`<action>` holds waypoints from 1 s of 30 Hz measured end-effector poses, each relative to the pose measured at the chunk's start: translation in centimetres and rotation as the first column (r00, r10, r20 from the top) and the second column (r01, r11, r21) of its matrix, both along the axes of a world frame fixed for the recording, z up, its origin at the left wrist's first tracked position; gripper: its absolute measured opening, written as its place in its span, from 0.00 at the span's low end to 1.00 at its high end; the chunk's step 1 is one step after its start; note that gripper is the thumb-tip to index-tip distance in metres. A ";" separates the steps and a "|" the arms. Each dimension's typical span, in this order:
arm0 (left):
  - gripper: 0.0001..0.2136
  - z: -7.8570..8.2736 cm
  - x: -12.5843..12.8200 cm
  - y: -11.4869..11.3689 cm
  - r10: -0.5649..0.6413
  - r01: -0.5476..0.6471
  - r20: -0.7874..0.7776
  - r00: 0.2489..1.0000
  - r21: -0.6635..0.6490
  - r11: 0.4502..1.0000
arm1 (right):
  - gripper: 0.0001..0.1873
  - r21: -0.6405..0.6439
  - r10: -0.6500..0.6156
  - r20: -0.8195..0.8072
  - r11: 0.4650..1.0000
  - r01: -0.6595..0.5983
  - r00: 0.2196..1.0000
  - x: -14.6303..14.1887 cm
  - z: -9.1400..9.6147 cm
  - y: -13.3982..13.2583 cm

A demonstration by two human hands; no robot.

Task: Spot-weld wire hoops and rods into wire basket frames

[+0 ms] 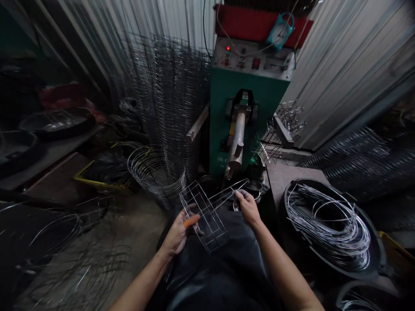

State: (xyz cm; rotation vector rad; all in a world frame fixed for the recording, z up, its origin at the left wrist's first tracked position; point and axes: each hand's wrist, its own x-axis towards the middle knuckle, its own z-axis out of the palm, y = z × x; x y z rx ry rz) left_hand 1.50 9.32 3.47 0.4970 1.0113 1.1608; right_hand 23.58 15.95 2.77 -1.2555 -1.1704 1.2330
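Taking the wire frame (210,204) as the centre of the dial, the left hand (179,230) sits between eight and nine o'clock. Its fingers are curled closely around the side of the frame, with the thumb lying across the wires and an orange wrap (191,220) on one digit. The grip is narrow, and the frame is tilted, its open rectangles facing up over the dark apron (217,276) at six o'clock.

The right hand (248,206) is between two and three o'clock, also nearly closed: thumb and fingertips pinch a long, narrow wire loop (227,189) near its far end, while the remaining fingers fold in toward the palm. The loop runs from there to the right edge of the frame; whether the two are joined there, I cannot tell.

At one o'clock stands a green machine (218,112) with a thick metal bar (239,129) projecting toward the hands. Toward eleven rises a tall stack of wire rings (175,90), and at ten is a round wire basket (155,183), near the frame's upper corner. Well apart at three o'clock, a coil of wire (356,235) lies in a black basin (379,255). Loose wires (82,278) spread over the floor at eight.
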 end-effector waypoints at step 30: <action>0.23 -0.2 1.1 2.3 0.083 -0.081 0.045 0.995 -0.049 0.995 | 0.13 -0.027 -0.146 -0.295 0.989 0.144 0.944 -2.2 -0.5 3.8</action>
